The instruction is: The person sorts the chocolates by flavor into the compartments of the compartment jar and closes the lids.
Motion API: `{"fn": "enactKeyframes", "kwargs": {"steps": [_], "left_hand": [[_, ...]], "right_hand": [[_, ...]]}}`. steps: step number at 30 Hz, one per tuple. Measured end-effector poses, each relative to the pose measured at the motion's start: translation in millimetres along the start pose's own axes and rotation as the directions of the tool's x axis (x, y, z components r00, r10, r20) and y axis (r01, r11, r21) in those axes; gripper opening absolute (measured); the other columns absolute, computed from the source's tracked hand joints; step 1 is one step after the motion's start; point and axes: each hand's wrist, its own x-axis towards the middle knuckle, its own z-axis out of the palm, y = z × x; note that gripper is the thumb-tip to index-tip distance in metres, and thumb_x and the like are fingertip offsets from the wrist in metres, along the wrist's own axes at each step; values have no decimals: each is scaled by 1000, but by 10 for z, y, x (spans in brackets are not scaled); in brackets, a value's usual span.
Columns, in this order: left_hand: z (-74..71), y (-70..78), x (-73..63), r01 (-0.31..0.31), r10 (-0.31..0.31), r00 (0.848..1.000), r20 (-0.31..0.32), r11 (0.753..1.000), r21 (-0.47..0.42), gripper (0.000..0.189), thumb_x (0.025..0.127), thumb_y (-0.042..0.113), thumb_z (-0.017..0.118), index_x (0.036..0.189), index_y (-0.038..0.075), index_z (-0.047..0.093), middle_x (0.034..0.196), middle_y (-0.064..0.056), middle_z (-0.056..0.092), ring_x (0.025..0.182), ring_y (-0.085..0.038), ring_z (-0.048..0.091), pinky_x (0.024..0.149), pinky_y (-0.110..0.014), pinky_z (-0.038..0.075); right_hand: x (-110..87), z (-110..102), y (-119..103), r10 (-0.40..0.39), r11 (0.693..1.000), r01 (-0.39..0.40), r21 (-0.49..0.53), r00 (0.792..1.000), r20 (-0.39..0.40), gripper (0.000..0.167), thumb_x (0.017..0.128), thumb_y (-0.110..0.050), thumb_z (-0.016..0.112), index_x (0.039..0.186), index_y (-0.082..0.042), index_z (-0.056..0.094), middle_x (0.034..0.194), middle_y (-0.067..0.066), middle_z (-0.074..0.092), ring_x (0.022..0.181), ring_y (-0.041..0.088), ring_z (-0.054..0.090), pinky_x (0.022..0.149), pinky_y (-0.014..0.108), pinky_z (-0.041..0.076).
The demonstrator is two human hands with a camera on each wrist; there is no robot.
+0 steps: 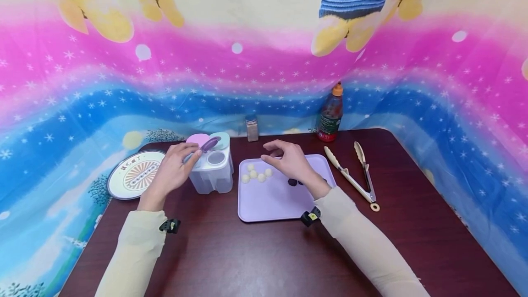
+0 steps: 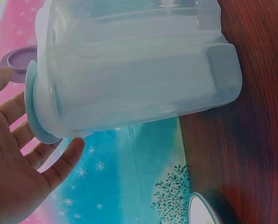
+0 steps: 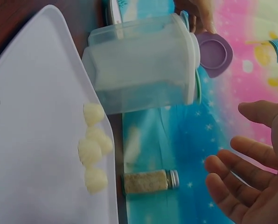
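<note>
My left hand (image 1: 175, 166) reaches over a translucent lidded container (image 1: 212, 181), its thumb and fingertips at the edge of a raised purple lid (image 1: 211, 144). In the right wrist view the purple lid (image 3: 215, 53) stands tipped up, a fingertip against its rim. Beneath it shows a round opening (image 1: 216, 157); the pink lid (image 1: 198, 139) and mint lid (image 1: 222, 140) lie flat. Over the lilac tray (image 1: 272, 205) hovers my right hand (image 1: 290, 159), empty, fingers loosely bent. Several whitish balls (image 1: 253, 174) sit on the tray, with dark pieces (image 1: 292, 182) partly hidden by my right wrist.
A patterned plate (image 1: 136, 173) lies left of the container. Behind the tray stand a small shaker jar (image 1: 252, 129) and a red sauce bottle (image 1: 330, 116) with an orange cap. Spread tongs (image 1: 350, 180) lie right of the tray. A printed cloth (image 1: 264, 86) hangs behind the table.
</note>
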Motion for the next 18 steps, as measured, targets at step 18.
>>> {"fn": "enactKeyframes", "kwargs": {"steps": [18], "left_hand": [[4, -6, 0, -3, 3, 1000, -17, 1000, 5, 52, 106, 39, 42, 127, -4, 64, 140, -21, 58, 135, -42, 42, 114, -55, 31]], "right_hand": [[-238, -414, 275, 77, 991, -80, -107, 996, -34, 43, 89, -45, 73, 122, -18, 69, 118, 5, 73, 100, 20, 71, 82, 42, 59]]}}
